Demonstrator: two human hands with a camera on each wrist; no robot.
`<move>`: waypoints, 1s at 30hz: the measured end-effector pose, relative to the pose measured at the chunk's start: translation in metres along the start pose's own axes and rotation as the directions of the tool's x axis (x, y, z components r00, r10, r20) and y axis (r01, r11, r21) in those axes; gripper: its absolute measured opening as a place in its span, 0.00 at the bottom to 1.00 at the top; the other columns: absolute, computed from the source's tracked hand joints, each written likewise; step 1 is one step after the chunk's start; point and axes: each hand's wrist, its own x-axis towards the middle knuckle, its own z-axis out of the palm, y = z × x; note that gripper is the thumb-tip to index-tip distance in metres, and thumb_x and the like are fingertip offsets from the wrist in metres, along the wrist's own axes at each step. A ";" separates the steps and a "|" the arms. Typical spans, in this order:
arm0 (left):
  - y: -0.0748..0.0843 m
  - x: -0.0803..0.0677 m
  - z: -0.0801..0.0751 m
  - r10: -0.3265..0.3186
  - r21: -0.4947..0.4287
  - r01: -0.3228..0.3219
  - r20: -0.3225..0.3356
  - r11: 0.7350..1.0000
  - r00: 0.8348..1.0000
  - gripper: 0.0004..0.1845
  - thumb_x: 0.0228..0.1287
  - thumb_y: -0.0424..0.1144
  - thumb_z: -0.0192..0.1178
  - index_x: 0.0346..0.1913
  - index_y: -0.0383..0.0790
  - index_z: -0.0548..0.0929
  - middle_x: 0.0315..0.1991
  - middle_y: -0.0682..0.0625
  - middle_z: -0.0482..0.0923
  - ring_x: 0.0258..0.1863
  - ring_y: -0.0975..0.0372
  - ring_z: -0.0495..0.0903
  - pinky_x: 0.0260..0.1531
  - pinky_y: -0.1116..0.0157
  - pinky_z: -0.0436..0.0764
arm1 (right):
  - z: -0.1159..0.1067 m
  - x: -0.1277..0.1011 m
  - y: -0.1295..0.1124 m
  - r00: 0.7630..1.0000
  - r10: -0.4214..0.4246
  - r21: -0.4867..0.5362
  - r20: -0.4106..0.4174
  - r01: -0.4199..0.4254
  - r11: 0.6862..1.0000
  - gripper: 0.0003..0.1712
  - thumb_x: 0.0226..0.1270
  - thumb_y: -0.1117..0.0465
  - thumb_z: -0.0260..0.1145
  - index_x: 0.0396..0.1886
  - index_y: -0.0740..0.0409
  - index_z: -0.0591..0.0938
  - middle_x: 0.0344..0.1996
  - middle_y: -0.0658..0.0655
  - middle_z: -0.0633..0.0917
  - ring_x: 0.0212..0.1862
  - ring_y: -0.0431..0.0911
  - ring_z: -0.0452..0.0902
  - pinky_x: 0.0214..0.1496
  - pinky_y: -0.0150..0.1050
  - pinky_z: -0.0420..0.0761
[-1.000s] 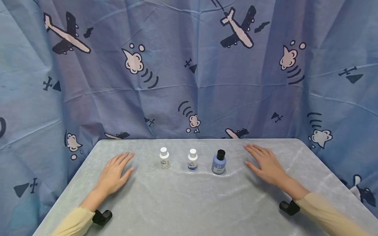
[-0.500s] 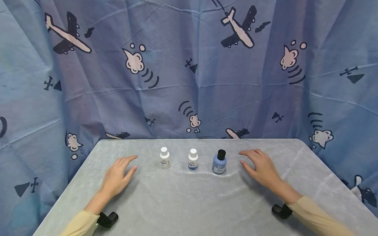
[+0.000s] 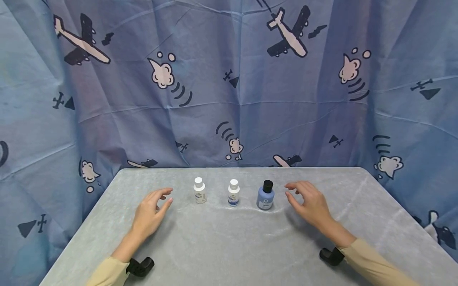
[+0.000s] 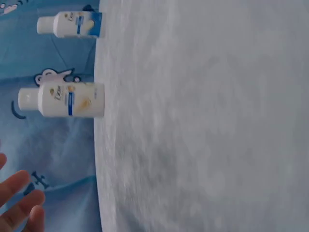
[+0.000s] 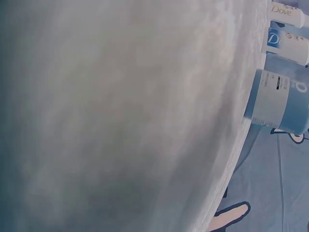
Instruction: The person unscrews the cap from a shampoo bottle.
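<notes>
Three small bottles stand upright in a row on the table. At the left is a white bottle [image 3: 200,193] with a white cap and a pale label. A second white bottle [image 3: 233,195], with blue at the bottom of its label, stands in the middle. The blue bottle [image 3: 265,198] at the right has a black cap. My left hand [image 3: 148,212] is left of the first white bottle, fingers relaxed and apart from it; its fingertips [image 4: 35,200] show in the left wrist view. To the right of the blue bottle, my right hand [image 3: 310,203] holds nothing, its fingers loosely bent.
A pale grey cloth covers the table [image 3: 229,246]. Behind it hangs a blue curtain [image 3: 200,79] printed with aeroplanes. Both wrists wear a black camera mount, the left mount [image 3: 140,267] and the right mount [image 3: 331,256].
Both hands have moved inward, the left one to the right and the right one to the left, closer to the bottles. Their fingers have bent a little more. The bottles stay put.
</notes>
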 end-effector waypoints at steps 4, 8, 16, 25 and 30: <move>0.005 0.000 0.003 -0.010 -0.017 0.010 -0.012 1.000 1.000 0.13 0.63 0.39 0.62 0.51 0.46 0.82 0.45 0.50 0.84 0.39 0.61 0.80 0.28 0.69 0.76 | 0.003 0.002 -0.004 0.999 -0.018 0.030 -0.035 0.019 0.999 0.11 0.50 0.64 0.69 0.37 0.53 0.84 0.31 0.50 0.85 0.30 0.42 0.75 0.30 0.29 0.71; 0.009 0.001 0.007 -0.030 -0.032 0.030 -0.009 0.999 1.000 0.11 0.66 0.40 0.60 0.50 0.47 0.83 0.44 0.52 0.84 0.37 0.62 0.80 0.27 0.70 0.76 | 0.006 0.006 -0.010 0.994 -0.058 0.081 -0.097 0.066 0.995 0.08 0.51 0.65 0.66 0.33 0.53 0.85 0.28 0.49 0.85 0.28 0.42 0.74 0.29 0.27 0.70; 0.017 0.006 0.014 -0.048 -0.083 0.045 -0.042 0.996 0.998 0.10 0.66 0.38 0.59 0.47 0.44 0.84 0.40 0.51 0.85 0.34 0.62 0.79 0.24 0.73 0.73 | 0.011 0.016 -0.027 0.984 -0.099 0.136 -0.148 0.120 0.983 0.07 0.51 0.65 0.65 0.32 0.55 0.84 0.26 0.49 0.84 0.28 0.44 0.74 0.28 0.27 0.70; 0.024 0.007 0.018 -0.068 -0.114 0.060 -0.064 0.992 0.996 0.10 0.66 0.38 0.60 0.47 0.43 0.85 0.38 0.51 0.85 0.32 0.64 0.78 0.21 0.73 0.70 | 0.020 0.020 -0.041 0.988 -0.109 0.171 -0.113 0.127 0.977 0.09 0.51 0.64 0.67 0.35 0.55 0.83 0.29 0.50 0.85 0.30 0.43 0.74 0.29 0.27 0.71; 0.028 0.009 0.019 -0.086 -0.131 0.077 -0.063 0.988 0.994 0.10 0.65 0.37 0.60 0.47 0.43 0.84 0.38 0.50 0.85 0.32 0.63 0.78 0.21 0.72 0.69 | 0.025 0.020 -0.048 0.992 -0.091 0.213 -0.088 0.108 0.971 0.11 0.50 0.65 0.69 0.36 0.56 0.83 0.30 0.51 0.85 0.33 0.42 0.74 0.32 0.28 0.72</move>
